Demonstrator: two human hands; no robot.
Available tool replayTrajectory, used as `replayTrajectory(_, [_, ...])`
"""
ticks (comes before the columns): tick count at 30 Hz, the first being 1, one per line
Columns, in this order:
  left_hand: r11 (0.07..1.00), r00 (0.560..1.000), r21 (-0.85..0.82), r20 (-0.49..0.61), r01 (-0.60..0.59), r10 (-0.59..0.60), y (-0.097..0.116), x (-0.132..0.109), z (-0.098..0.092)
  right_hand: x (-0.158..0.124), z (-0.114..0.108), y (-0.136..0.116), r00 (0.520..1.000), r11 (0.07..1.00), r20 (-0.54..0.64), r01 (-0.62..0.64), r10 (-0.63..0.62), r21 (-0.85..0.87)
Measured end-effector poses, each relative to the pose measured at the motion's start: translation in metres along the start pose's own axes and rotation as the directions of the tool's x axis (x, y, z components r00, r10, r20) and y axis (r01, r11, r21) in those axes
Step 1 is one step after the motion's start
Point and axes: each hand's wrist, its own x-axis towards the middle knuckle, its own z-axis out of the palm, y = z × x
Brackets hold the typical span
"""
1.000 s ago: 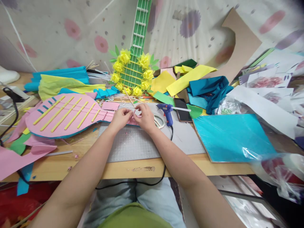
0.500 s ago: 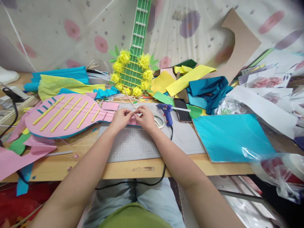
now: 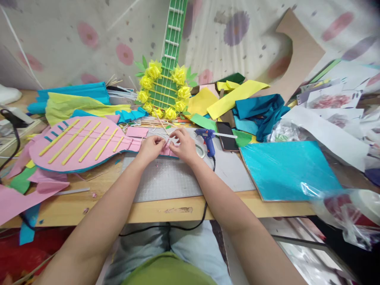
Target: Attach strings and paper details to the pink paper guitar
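Note:
A pink paper model of a stringed instrument [image 3: 77,145] with a blue edge lies on the work surface, yellow bars across its rounded body and thin strings along it. Over its narrow neck [image 3: 133,145], my two hands are close together. My left hand [image 3: 151,149] is closed, its thumb and forefinger pinched at the neck; whatever is between the fingertips is too small to make out. My right hand [image 3: 184,147] is just beside it, its thumb and forefinger apart above the pink neck. Both hands partly hide the neck's right end.
A blue glue gun [image 3: 209,141] stands right of my hands, near a phone [image 3: 227,136] and a tape roll [image 3: 200,151]. Under the neck lies a grey cutting mat [image 3: 166,182]. Behind stands a green model guitar [image 3: 170,59] with yellow flowers. A blue board [image 3: 292,172] lies right.
My right thumb and forefinger have moved apart, and the hand has shifted slightly away from the left. The left hand keeps its pinch at the neck.

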Motion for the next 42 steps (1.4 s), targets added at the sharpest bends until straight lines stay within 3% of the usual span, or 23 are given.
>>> replayTrajectory(4, [1.000, 1.000, 0.010, 0.005, -0.005, 0.005, -0.003, 0.001, 0.000, 0.000, 0.004, 0.002, 0.995, 0.998, 0.085, 0.058, -0.058, 0.006])
replayTrajectory(10, [0.999, 1.000, 0.031, 0.010, -0.009, 0.009, -0.004, 0.002, 0.001, 0.000, 0.013, 0.005, 0.996, 0.999, 0.091, -0.024, 0.020, 0.045])
replayTrajectory(18, [0.996, 1.000, 0.081, -0.003, -0.022, 0.022, 0.003, -0.001, 0.000, 0.003, 0.011, 0.008, 0.994, 0.984, -0.020, -0.104, 0.108, 0.146])
replayTrajectory(25, [0.999, 1.000, 0.036, -0.003, -0.020, 0.020, 0.001, 0.000, 0.000, -0.001, 0.007, 0.009, 0.991, 0.991, 0.125, 0.037, -0.053, 0.126])
replayTrajectory(31, [0.999, 0.999, 0.028, 0.005, -0.038, 0.038, 0.000, 0.001, -0.001, 0.003, 0.009, 0.011, 0.988, 0.994, 0.155, -0.016, 0.000, 0.106])
replayTrajectory(38, [0.996, 0.995, -0.083, -0.092, -0.043, 0.036, 0.001, 0.000, -0.003, 0.004, 0.003, 0.009, 0.968, 0.982, 0.222, -0.144, 0.115, 0.120])
replayTrajectory(42, [0.993, 0.978, 0.022, -0.173, -0.114, 0.116, 0.006, -0.004, -0.004, 0.004, 0.001, 0.008, 0.963, 0.986, 0.237, -0.149, 0.127, 0.079])
